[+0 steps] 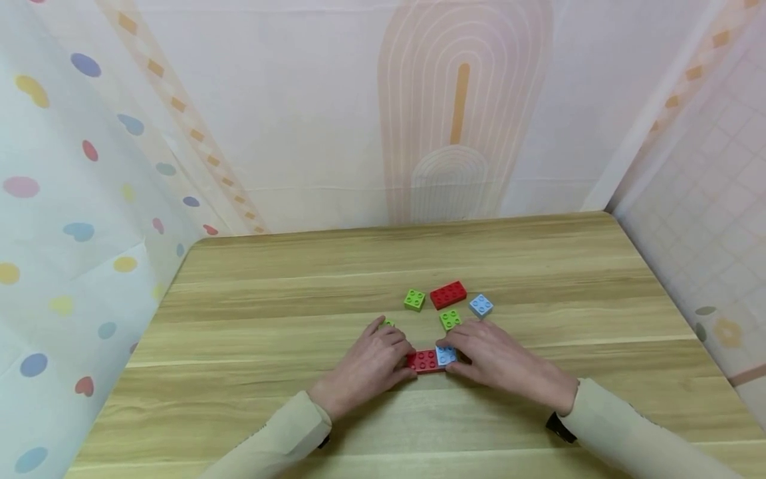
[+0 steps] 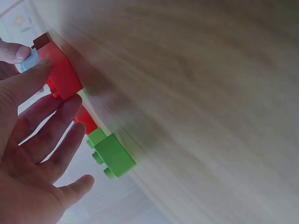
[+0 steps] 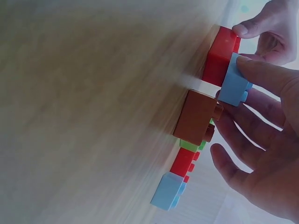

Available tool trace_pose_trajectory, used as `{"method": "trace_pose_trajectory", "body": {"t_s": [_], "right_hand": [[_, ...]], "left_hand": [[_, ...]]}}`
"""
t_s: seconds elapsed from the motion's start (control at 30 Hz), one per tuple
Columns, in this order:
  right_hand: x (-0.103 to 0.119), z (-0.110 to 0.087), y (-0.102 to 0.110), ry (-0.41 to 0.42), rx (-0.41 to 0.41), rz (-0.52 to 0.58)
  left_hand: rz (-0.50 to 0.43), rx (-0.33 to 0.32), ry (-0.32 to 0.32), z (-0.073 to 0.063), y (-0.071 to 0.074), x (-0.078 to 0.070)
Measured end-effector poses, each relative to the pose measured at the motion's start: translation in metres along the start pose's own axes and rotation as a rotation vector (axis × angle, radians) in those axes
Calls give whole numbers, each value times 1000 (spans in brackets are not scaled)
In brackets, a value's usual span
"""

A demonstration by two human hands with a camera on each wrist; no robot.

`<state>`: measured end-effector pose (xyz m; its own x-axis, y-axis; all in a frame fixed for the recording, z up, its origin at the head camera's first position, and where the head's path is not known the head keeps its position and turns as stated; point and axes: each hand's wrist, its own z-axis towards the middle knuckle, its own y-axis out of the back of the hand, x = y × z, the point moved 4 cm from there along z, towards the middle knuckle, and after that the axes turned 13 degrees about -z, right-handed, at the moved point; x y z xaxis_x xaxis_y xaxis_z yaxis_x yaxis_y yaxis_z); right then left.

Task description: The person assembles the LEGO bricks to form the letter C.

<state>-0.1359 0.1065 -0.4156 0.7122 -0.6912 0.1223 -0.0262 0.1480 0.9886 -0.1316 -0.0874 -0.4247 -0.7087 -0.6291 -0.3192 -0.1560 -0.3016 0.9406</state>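
My left hand holds the left end of a red toy brick between thumb and fingers. On the right end of that brick sits a small light blue brick, overhanging its edge a little. My right hand pinches the blue brick, its thumb on the near side. A brown brick stands on the table close by the right fingers; the hand hides it in the head view. Beyond the left fingertips, a green brick is partly covered in the head view.
Farther back on the wooden table lie a second red brick, a second light blue brick and two more green bricks, one at the left and one nearer the right hand. Patterned cloths hang around the table.
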Motion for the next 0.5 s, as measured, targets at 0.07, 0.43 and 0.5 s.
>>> {"method": "trace_pose_trajectory", "body": {"t_s": [0.07, 0.43, 0.5], "right_hand": [[0, 0, 0, -1, -2, 3], [-1, 0, 0, 3, -3, 9], [-1, 1, -1, 2, -2, 11]], "left_hand": [[-7, -10, -15, 0, 1, 0], [-126, -50, -108, 0, 17, 12], [-140, -59, -114, -1, 20, 17]]}}
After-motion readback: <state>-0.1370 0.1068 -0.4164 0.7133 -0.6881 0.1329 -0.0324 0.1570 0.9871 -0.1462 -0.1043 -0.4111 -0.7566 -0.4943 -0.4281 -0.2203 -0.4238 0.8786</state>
